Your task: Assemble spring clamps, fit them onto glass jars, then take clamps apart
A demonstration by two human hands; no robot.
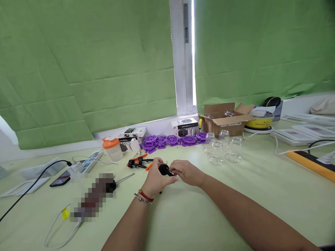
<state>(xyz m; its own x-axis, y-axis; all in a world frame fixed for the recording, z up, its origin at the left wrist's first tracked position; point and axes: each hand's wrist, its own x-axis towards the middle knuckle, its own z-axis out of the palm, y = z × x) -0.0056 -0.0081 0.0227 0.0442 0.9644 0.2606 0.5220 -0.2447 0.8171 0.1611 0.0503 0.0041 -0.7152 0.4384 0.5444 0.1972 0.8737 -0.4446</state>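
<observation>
My left hand is wrapped around a small black part with a round head and a short shaft, held above the table's middle. The fingers of my right hand are pinched together at the shaft's end; whether something tiny is between them is hidden. Just left of my hands lie similar black parts with orange pieces. Farther left, a tool with a thin metal shaft lies on the table, its handle blurred out.
Purple plastic rings line the back, beside small printed boxes. Clear cups stand before an open cardboard box. At left are an orange-lidded shaker bottle, a power strip and a phone. An orange-and-black power strip lies right.
</observation>
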